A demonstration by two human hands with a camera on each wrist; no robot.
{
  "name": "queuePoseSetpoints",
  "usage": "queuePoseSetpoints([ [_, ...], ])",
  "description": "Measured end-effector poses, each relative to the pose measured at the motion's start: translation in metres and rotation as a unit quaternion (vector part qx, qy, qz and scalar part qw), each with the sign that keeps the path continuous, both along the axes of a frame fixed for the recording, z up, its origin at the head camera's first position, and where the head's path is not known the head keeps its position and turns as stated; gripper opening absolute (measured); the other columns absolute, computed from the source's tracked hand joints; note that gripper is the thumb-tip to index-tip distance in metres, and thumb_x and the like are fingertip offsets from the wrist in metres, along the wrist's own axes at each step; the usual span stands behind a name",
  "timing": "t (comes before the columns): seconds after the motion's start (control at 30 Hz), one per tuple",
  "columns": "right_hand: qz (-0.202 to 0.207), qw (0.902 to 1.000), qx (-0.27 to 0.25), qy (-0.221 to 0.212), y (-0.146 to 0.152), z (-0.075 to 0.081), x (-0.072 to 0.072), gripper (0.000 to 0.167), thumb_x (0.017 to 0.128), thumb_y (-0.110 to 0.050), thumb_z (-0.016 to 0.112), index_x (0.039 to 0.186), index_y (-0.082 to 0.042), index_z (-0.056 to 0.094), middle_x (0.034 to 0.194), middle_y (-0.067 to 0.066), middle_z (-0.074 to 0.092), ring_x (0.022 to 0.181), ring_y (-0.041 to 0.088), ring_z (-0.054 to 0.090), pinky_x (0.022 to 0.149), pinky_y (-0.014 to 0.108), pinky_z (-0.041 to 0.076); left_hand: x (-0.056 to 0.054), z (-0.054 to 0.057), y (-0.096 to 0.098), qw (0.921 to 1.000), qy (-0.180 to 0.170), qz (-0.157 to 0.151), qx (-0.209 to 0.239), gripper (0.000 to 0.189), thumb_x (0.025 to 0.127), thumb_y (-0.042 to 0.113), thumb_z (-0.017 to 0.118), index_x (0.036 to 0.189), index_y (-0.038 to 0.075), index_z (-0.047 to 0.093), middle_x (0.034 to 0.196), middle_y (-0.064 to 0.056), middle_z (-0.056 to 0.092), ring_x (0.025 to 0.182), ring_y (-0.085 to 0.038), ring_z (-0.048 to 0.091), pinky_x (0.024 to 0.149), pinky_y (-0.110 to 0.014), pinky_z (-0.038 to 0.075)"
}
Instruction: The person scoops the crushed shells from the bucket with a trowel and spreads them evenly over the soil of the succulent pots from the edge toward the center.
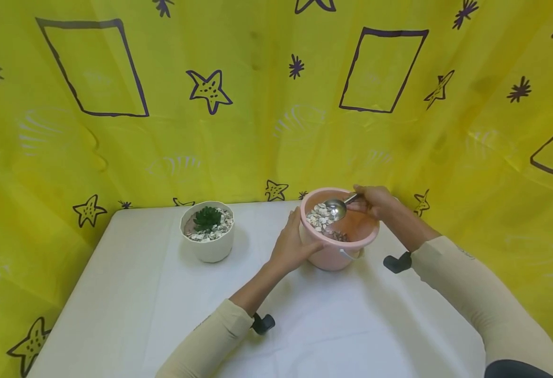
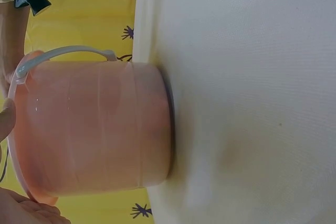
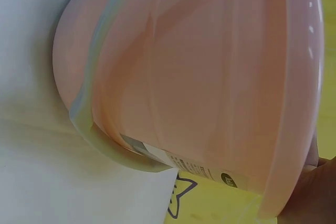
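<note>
A pink plastic bucket stands on the white table, with white pebbles heaped at the left of its inside. My left hand holds the bucket by its left side, thumb over the front rim and fingers spread round the far side. At the back right rim, my right hand grips the handle of a shiny metal scoop. The scoop's rounded bowl lies inside the bucket, over the pebbles. In the left wrist view the pale bail handle hangs against the bucket.
Left of the bucket, a cream pot holds a green succulent among white pebbles. A white cloth covers the table. Behind it hangs a yellow curtain with starfish drawings. A printed label shows on the bucket.
</note>
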State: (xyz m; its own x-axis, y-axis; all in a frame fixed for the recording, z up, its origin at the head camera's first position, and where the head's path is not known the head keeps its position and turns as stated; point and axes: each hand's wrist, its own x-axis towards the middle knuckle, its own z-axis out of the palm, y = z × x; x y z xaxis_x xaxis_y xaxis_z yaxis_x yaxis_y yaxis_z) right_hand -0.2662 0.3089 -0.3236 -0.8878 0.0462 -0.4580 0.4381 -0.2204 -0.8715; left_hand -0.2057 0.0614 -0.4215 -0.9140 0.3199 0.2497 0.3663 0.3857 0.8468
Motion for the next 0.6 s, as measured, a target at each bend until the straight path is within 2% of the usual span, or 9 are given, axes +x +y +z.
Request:
queuePoseSetpoints([
  [0.17,-0.015,0.9997,-0.002,-0.021,0.002,0.002,0.000,0.031,0.114,-0.019,0.045,0.099,0.004,0.058,0.072,0.014,0.073,0.061,0.023,0.076,0.065,0.030,0.063,0.001,0.000,0.000,1.0000,-0.001,0.000,0.003,0.112,0.083,0.040,0.090,0.169,0.022,0.022,0.170,-0.002,0.032,0.157,-0.037,0.022,0.111,-0.066,0.040],
  [0.37,-0.011,0.9982,-0.045,-0.037,0.010,0.005,0.000,0.040,0.115,-0.020,0.042,0.090,0.004,0.062,0.073,0.017,0.073,0.062,0.025,0.076,0.069,0.030,0.063,0.002,0.001,0.000,1.0000,0.002,-0.001,0.007,0.111,0.083,0.040,0.090,0.169,0.021,0.022,0.169,-0.005,0.034,0.155,-0.038,0.028,0.109,-0.064,0.044],
  [0.6,-0.006,0.9928,-0.111,-0.045,0.019,0.006,-0.002,0.047,0.115,-0.020,0.039,0.087,0.007,0.064,0.079,0.021,0.073,0.068,0.027,0.078,0.073,0.029,0.063,0.001,0.002,-0.001,1.0000,-0.006,0.000,-0.001,0.111,0.084,0.041,0.088,0.170,0.021,0.020,0.171,-0.004,0.029,0.157,-0.037,0.023,0.111,-0.064,0.041],
])
